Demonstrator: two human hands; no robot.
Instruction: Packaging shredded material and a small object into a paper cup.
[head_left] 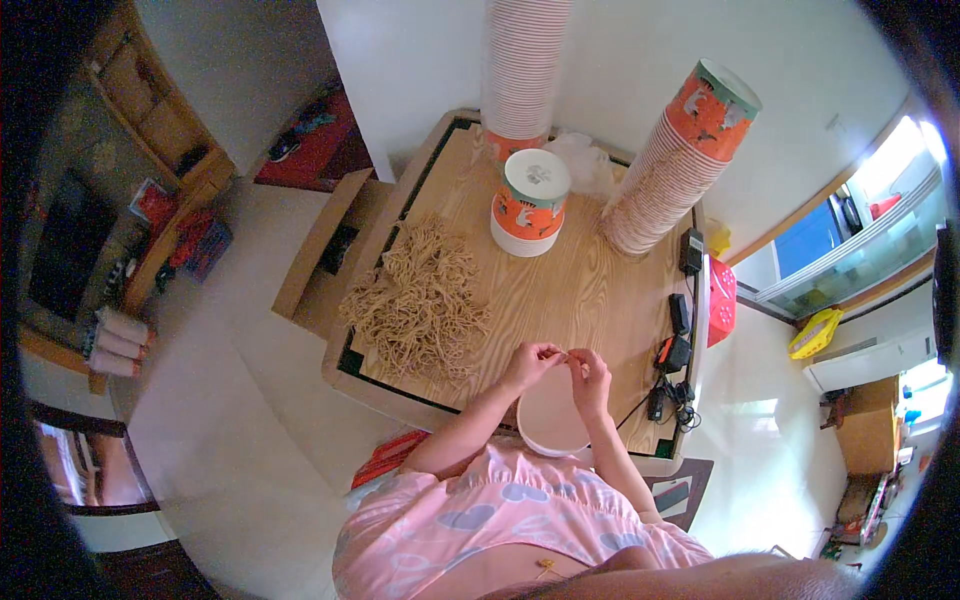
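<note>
Your left hand and right hand meet, with bent fingers, at the far rim of the round white paper tub; whether they grasp something, I cannot tell.

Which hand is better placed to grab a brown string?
Probably the left hand: it's nearer the brown strings, which lie on its side. The right hand is farther away.
</note>
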